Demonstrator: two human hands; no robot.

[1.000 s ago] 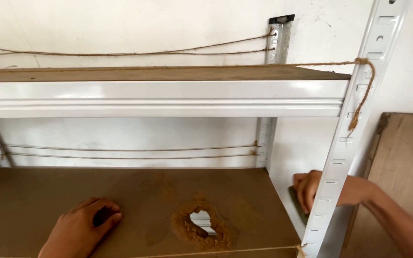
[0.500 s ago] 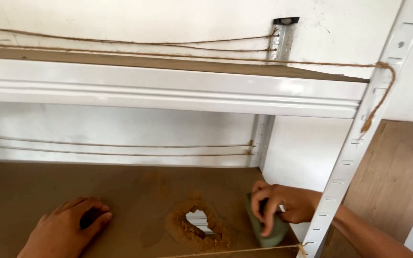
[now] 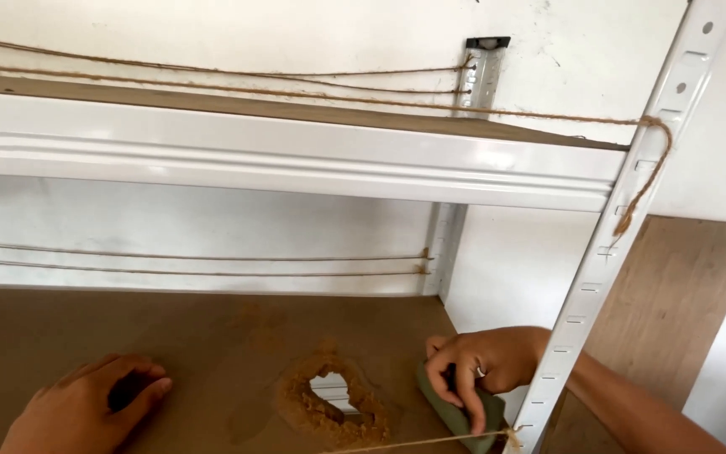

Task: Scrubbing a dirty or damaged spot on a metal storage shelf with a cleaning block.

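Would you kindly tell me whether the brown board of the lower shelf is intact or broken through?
Broken through: the brown shelf board has a ragged hole with crumbled edges, pale surface showing beneath.

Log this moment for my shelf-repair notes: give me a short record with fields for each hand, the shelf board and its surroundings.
left hand: rests on the brown shelf board, fingers curled, nothing visibly held
right hand: reaches in past the white slotted upright and presses on a green pad at the board's right end
damage: ragged hole with crumbled edges, between the two hands
twine: strands strung along the back, more above the upper shelf
beside rack: wooden panel leaning against the wall
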